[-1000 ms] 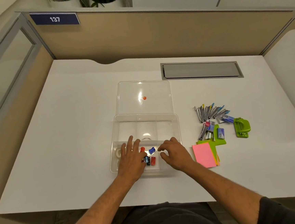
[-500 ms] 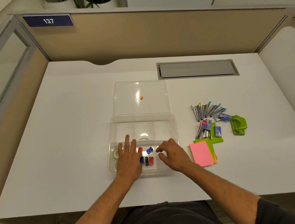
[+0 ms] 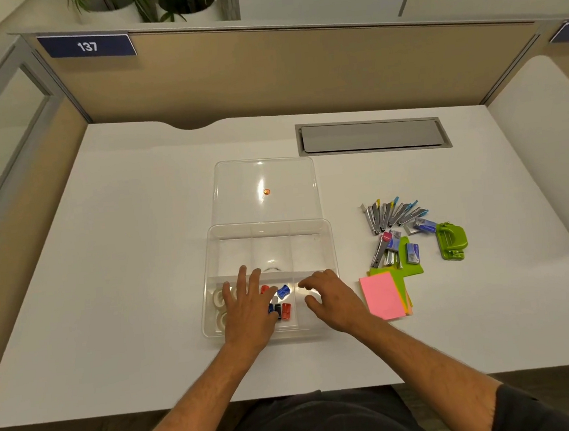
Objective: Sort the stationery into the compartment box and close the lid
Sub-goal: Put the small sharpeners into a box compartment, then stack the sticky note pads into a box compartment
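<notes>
A clear compartment box (image 3: pixel 327 246) sits mid-desk with its clear lid (image 3: pixel 264 182) folded back flat behind it. Small red and blue sharpeners (image 3: pixel 283 301) lie in the near middle compartment, and tape rolls (image 3: pixel 219 298) in the near left one. My left hand (image 3: pixel 250 307) lies flat, fingers straight, over the near left and middle compartments. Over the near right compartment, my right hand (image 3: pixel 332 300) hovers with loosely curled fingers, holding nothing I can see. To the right lie staplers (image 3: pixel 393 214), staple boxes (image 3: pixel 412 254), a green hole punch (image 3: pixel 452 240) and pink sticky notes (image 3: pixel 383 294).
A grey cable hatch (image 3: pixel 372 135) is set into the white desk (image 3: pixel 125 263) behind the box. Beige partition walls enclose the desk at the back and left, with a sign reading 137 (image 3: pixel 87 46). A second desk surface lies at the far right.
Both hands have stayed over the box's near compartments with almost no movement. The camera view has shifted slightly.
</notes>
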The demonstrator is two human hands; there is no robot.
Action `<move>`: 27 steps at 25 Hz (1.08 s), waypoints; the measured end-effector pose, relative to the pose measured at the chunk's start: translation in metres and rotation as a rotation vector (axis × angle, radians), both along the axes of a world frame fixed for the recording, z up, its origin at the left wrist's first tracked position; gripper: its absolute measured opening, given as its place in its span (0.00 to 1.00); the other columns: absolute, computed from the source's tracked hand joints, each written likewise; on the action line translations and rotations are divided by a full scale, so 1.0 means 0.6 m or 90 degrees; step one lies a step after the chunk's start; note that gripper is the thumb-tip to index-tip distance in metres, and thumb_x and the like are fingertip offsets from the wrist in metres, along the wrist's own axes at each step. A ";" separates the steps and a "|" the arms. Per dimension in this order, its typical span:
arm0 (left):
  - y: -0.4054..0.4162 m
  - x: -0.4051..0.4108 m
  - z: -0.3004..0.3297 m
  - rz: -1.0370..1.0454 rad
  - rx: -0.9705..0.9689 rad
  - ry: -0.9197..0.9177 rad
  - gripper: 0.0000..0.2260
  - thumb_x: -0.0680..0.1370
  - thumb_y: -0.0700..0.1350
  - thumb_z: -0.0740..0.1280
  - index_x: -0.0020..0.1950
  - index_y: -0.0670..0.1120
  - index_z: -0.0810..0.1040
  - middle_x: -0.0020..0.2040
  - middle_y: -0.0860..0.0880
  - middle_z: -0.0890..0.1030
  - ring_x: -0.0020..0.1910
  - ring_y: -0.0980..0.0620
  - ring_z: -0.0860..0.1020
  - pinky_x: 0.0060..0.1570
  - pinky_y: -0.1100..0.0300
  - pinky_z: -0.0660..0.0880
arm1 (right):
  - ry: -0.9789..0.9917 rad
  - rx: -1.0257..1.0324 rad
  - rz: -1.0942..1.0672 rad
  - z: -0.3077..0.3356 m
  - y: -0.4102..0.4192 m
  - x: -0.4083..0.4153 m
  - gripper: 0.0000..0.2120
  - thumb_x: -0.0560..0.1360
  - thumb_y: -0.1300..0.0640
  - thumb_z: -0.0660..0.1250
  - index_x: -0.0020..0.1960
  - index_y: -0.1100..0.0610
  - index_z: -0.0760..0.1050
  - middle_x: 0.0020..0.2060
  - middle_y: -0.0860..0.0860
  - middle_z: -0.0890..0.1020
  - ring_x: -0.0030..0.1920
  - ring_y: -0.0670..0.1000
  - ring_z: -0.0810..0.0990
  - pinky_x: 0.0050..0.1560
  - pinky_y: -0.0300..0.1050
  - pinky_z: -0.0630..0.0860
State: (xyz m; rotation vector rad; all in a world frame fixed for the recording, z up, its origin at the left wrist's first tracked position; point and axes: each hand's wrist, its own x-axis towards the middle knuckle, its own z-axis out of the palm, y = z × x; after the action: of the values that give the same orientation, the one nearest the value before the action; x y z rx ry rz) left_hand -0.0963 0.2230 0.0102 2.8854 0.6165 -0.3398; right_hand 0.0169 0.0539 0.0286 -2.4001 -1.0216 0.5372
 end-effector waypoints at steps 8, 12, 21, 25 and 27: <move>-0.044 0.021 0.031 -0.044 -0.201 -0.138 0.31 0.79 0.54 0.65 0.80 0.53 0.55 0.80 0.53 0.56 0.80 0.53 0.46 0.77 0.51 0.44 | 0.005 0.019 -0.024 0.014 -0.047 0.004 0.25 0.80 0.46 0.62 0.75 0.49 0.64 0.73 0.48 0.69 0.75 0.49 0.62 0.72 0.47 0.63; -0.085 0.046 0.036 -0.095 -0.254 -0.137 0.32 0.80 0.57 0.63 0.80 0.56 0.51 0.80 0.56 0.51 0.79 0.55 0.45 0.74 0.56 0.43 | -0.010 0.002 -0.057 0.020 -0.085 0.025 0.28 0.80 0.41 0.59 0.78 0.47 0.57 0.77 0.45 0.61 0.79 0.46 0.51 0.76 0.46 0.55; -0.200 0.129 0.035 -0.105 -0.294 -0.156 0.31 0.80 0.60 0.62 0.80 0.58 0.51 0.79 0.60 0.50 0.77 0.61 0.45 0.73 0.61 0.45 | -0.045 -0.067 -0.039 0.035 -0.202 0.094 0.32 0.81 0.40 0.56 0.80 0.50 0.50 0.80 0.48 0.51 0.80 0.49 0.42 0.79 0.51 0.47; -0.250 0.170 0.032 -0.085 -0.302 -0.167 0.31 0.80 0.57 0.64 0.79 0.54 0.56 0.80 0.55 0.57 0.78 0.58 0.49 0.73 0.62 0.47 | -0.055 -0.075 -0.020 0.030 -0.263 0.139 0.33 0.81 0.40 0.57 0.80 0.52 0.51 0.80 0.49 0.52 0.80 0.51 0.41 0.78 0.50 0.46; -0.275 0.182 0.030 -0.065 -0.300 -0.151 0.31 0.79 0.55 0.65 0.80 0.53 0.57 0.80 0.53 0.58 0.79 0.54 0.52 0.74 0.60 0.50 | -0.048 -0.087 -0.013 0.022 -0.295 0.159 0.33 0.81 0.40 0.57 0.80 0.52 0.50 0.80 0.50 0.51 0.79 0.51 0.40 0.78 0.51 0.46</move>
State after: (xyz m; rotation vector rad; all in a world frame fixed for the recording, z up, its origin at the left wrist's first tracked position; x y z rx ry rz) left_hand 0.0130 0.0582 0.0282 2.4545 0.2987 -0.1288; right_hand 0.1125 -0.1234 0.0420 -2.5650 -1.0215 0.5283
